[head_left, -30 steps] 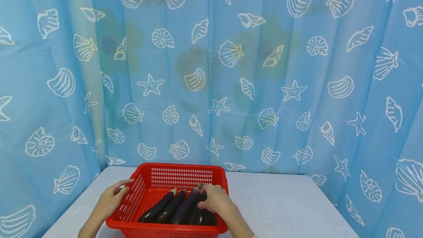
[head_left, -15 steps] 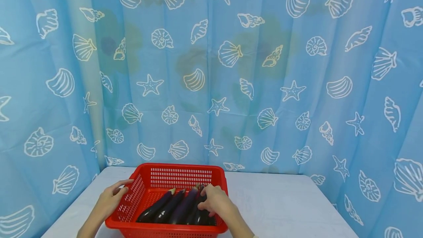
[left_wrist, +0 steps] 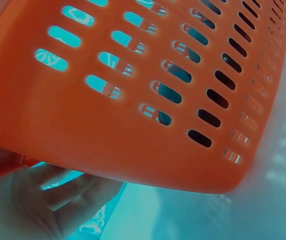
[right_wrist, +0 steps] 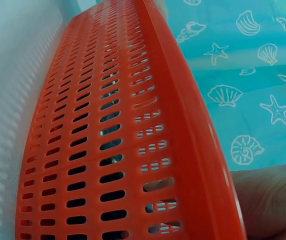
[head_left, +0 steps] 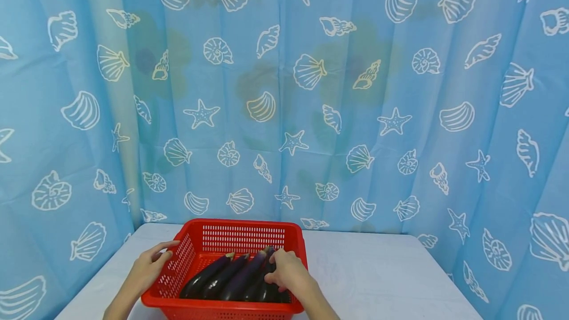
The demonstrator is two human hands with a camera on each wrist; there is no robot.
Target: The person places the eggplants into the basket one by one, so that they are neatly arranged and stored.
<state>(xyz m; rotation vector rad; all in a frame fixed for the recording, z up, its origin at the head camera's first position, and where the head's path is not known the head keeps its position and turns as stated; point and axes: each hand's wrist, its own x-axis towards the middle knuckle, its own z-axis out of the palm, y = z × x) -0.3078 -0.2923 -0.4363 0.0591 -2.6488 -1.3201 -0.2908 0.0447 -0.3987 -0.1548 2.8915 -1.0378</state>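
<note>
Several dark purple eggplants (head_left: 221, 276) lie side by side in a red plastic basket (head_left: 242, 223), their green stem ends toward its back wall. My right hand (head_left: 291, 274) reaches over the basket's right side, curled fingers and thumb on an eggplant (head_left: 268, 266) at the right of the row; the hand covers part of it. At the left rim, my left hand (head_left: 148, 269) rests with its fingertips on the edge. Its fingers (left_wrist: 78, 197) show fairly straight beside the basket wall (left_wrist: 133, 150) in the left wrist view. Only a bit of the right hand (right_wrist: 273, 200) shows beyond the rim in the right wrist view.
The basket stands on a table with a white cover (head_left: 378, 270), near its left side. Behind and around hangs a blue curtain (head_left: 284, 112) printed with white shells and starfish. The slotted basket walls rise between the hands and the eggplants.
The eggplants at the left and middle of the row have shifted slightly left. My right hand has moved only a little, and my left hand stays at the rim.
</note>
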